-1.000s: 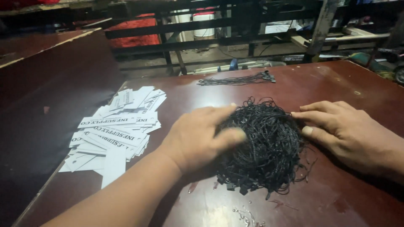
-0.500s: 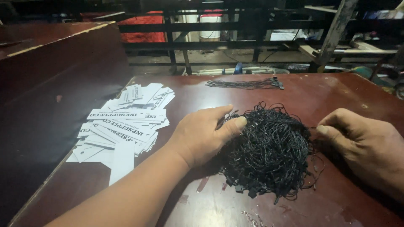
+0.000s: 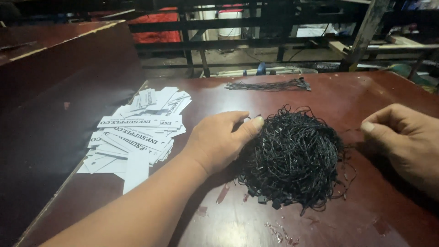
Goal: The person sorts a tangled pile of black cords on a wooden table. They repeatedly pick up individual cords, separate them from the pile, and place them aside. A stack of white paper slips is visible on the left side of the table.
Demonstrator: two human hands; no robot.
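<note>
Right hand (image 3: pixel 404 142) is cut off at the frame edge, fingers curled together, seemingly pinching a thin strand, hard to tell. Left hand (image 3: pixel 222 139) has its fingers loosely spread on the tangled heap of black plastic loop strings (image 3: pixel 295 158). Left of them: white paper tags (image 3: pixel 137 132). Beyond, a small black bundle (image 3: pixel 270 85) on the reddish-brown wooden surface (image 3: pixel 366 219).

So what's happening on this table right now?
A person works at a dark red table. The left hand rests against a tangled pile of black strings, thumb pressing its edge. The right hand sits just right of the pile, fingers pinched; whether a strand is between them is too fine to tell. A heap of white paper tags lies to the left, and a smaller bundle of strings lies farther back.
</note>
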